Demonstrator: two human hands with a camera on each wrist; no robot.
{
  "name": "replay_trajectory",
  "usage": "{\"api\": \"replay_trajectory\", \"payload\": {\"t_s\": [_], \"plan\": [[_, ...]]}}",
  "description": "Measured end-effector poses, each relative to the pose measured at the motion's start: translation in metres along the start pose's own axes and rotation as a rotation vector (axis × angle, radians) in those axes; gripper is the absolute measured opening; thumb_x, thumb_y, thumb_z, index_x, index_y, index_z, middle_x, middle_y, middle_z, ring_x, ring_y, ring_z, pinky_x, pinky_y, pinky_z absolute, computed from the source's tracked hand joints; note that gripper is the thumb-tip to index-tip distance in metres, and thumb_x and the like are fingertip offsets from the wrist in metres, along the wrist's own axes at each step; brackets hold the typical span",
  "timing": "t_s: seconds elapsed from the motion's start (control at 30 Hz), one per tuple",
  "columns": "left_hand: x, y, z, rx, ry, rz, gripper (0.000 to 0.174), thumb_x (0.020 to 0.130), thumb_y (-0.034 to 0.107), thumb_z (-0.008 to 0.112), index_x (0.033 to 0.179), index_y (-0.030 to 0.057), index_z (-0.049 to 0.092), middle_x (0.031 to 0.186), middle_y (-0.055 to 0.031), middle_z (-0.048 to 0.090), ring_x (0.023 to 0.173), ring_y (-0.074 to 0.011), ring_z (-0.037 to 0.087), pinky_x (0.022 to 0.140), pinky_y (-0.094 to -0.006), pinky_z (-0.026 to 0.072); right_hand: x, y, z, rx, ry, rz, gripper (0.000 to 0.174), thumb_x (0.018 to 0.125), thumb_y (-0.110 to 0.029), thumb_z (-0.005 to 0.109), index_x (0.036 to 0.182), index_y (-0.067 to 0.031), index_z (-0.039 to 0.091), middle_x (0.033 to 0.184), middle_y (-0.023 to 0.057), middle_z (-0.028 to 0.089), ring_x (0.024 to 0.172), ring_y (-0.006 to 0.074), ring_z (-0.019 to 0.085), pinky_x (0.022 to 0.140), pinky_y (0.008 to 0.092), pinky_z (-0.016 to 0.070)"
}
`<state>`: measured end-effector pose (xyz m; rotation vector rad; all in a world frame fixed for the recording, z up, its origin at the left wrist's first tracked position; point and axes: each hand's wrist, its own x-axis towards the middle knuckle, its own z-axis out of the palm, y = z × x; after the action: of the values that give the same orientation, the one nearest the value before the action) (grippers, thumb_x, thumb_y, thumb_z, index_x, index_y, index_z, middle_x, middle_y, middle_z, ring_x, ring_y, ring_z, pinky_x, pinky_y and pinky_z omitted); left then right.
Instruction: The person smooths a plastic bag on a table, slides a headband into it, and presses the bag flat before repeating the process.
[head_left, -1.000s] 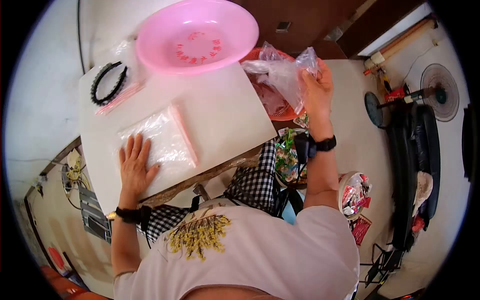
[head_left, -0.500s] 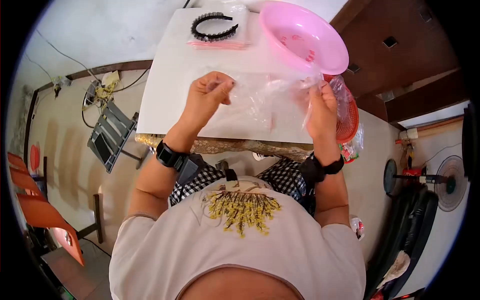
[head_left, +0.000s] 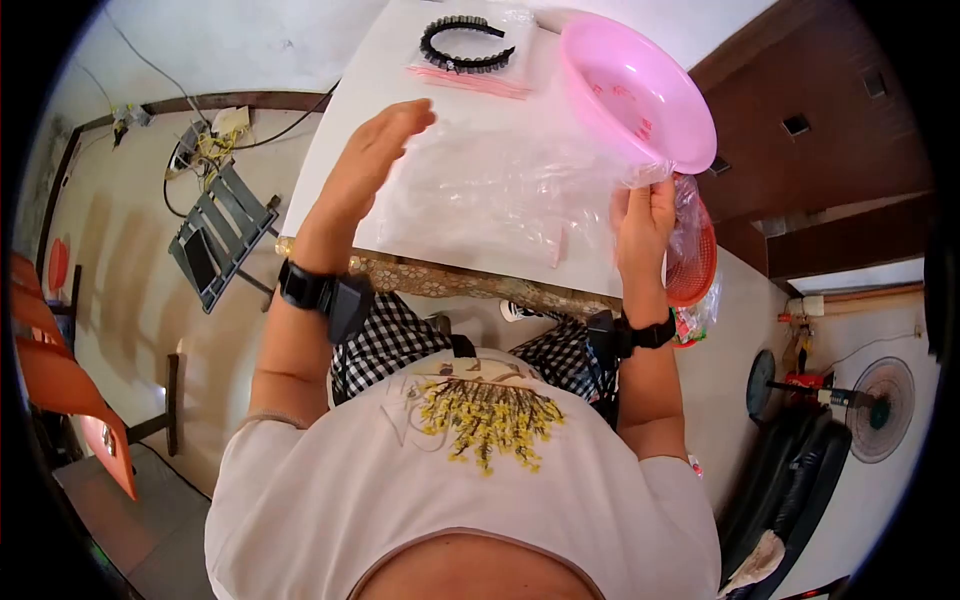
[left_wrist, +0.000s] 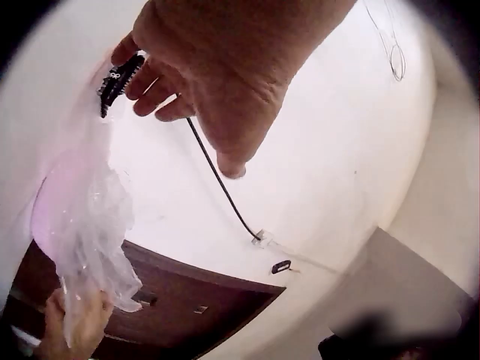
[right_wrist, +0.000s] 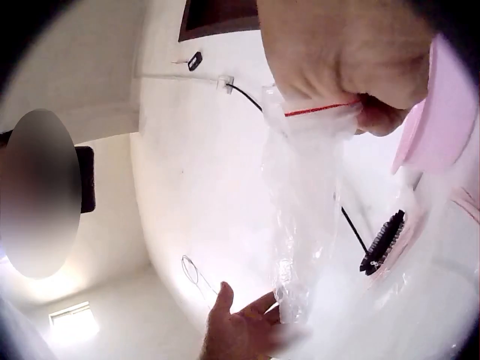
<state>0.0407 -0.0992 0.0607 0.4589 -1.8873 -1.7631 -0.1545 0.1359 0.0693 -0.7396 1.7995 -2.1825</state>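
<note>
My right hand (head_left: 645, 220) pinches a clear plastic zip bag (right_wrist: 300, 195) near its red closure line, at the right side of the table. The bag hangs thin and crumpled from the fingers. My left hand (head_left: 378, 155) is raised over the table's left part, fingers extended and holding nothing. Below and between the hands lies a flat pile of clear bags (head_left: 460, 215) with a pink edge. Toward the back, a black beaded headband (head_left: 470, 66) rests on another pile of pink-edged bags (head_left: 480, 85).
A pink basin (head_left: 640, 90) stands at the table's back right. Beside the right edge is an orange-red basket (head_left: 692, 275) with clear plastic in it. A folding stool (head_left: 225, 230) stands on the floor at left, and a fan (head_left: 882, 410) at far right.
My left hand has lifted off the bag pile, came toward the right hand and has moved away left, fingers straightened. The right hand has brought the bag from the basket over the table.
</note>
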Motion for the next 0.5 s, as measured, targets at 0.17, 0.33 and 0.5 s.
{"api": "replay_trajectory", "payload": {"t_s": [0.17, 0.33, 0.5], "plan": [[0.011, -0.009, 0.035, -0.011, -0.280, -0.035, 0.044, 0.087, 0.024, 0.063, 0.122, -0.0025, 0.053, 0.110, -0.0121, 0.060, 0.106, -0.0196, 0.056, 0.091, -0.0320, 0.0446, -0.007, -0.002, 0.012, -0.020, -0.074, 0.000, 0.006, 0.097, -0.013, 0.045, 0.094, -0.0105, 0.050, 0.073, -0.0055, 0.048, 0.057, 0.0008, 0.039, 0.048, 0.0151, 0.0316], [0.020, -0.018, 0.028, -0.358, 0.121, -0.042, 0.013, 0.090, 0.019, 0.060, 0.090, 0.0052, 0.060, 0.074, 0.0000, 0.057, 0.061, -0.0074, 0.053, 0.055, -0.0229, 0.0457, -0.002, 0.014, -0.004, -0.140, -0.205, 0.111, 0.006, 0.096, -0.013, 0.048, 0.097, -0.0084, 0.051, 0.071, -0.0056, 0.048, 0.058, 0.0018, 0.040, 0.049, 0.0172, 0.0335], [0.023, -0.025, 0.022, -0.280, 0.263, 0.019, 0.009, 0.092, 0.014, 0.056, 0.089, 0.0056, 0.058, 0.063, 0.0013, 0.052, 0.052, -0.0054, 0.048, 0.045, -0.0212, 0.0434, -0.001, 0.038, 0.002, -0.235, -0.221, 0.077, 0.008, 0.094, -0.014, 0.052, 0.097, -0.0066, 0.052, 0.071, -0.0047, 0.048, 0.058, 0.0030, 0.042, 0.051, 0.0183, 0.0361]]}}
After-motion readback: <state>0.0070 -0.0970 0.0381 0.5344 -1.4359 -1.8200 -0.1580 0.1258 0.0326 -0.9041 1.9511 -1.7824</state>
